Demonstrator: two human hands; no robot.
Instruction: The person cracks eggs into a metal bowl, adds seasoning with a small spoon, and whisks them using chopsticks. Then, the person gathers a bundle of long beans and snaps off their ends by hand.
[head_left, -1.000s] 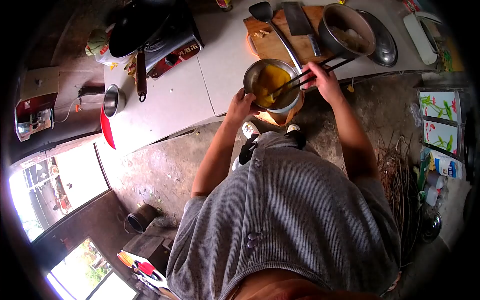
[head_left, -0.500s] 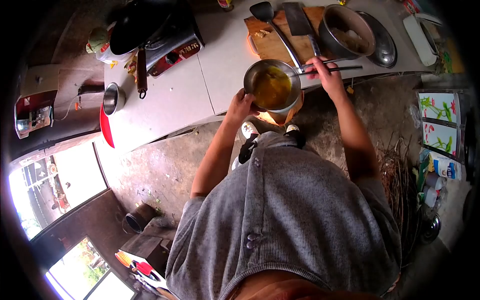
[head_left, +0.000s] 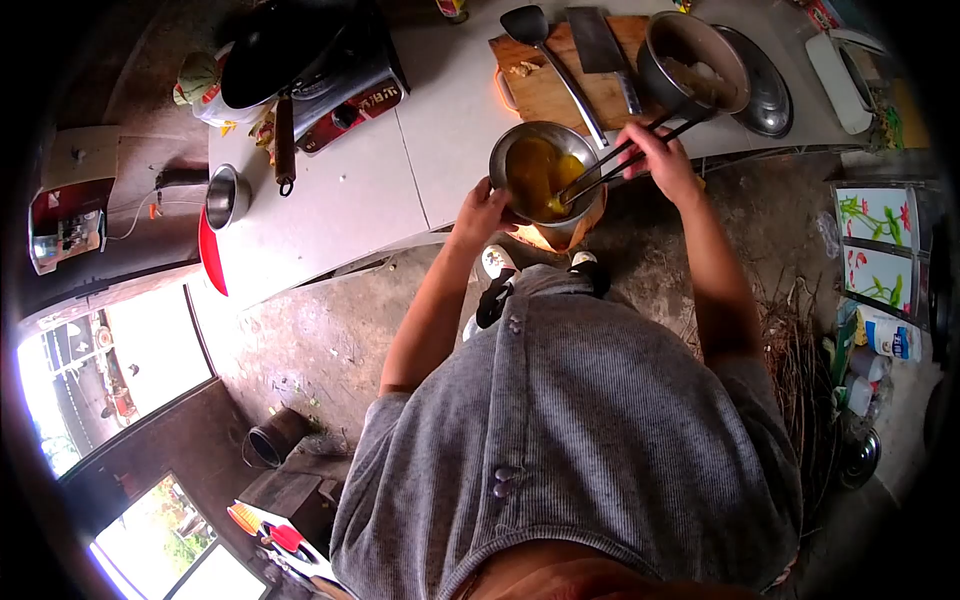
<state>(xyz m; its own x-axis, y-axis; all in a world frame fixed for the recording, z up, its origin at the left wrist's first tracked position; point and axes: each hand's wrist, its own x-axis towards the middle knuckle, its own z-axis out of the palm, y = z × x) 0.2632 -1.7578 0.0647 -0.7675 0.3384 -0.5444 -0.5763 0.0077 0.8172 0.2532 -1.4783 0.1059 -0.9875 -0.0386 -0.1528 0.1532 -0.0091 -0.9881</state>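
Note:
My left hand point(head_left: 484, 212) grips the left rim of a metal bowl point(head_left: 500, 150), which is tilted toward me near the counter's front edge. Beaten egg point(head_left: 532, 172), yellow and liquid, lies in the bowl. A pair of dark chopsticks point(head_left: 612, 166) is held in my right hand point(head_left: 660, 165), fingers closed round them. Their tips dip into the egg at the bowl's lower right. Just beyond the bowl, a spatula point(head_left: 566, 75) and a cleaver point(head_left: 597, 42) rest on a wooden cutting board point(head_left: 520, 97).
A pot point(head_left: 735, 70) and its metal lid point(head_left: 768, 100) stand right of the board. At the left, a black wok point(head_left: 270, 65) sits on a stove point(head_left: 365, 105), its handle jutting out. A small metal bowl point(head_left: 228, 198) stands near the counter's left edge. Dry sticks point(head_left: 795, 370) lie right.
The chopsticks have swung from lying level across the bowl's right rim to pointing down into the egg. My right hand has turned and shifted slightly; the left hand keeps its grip.

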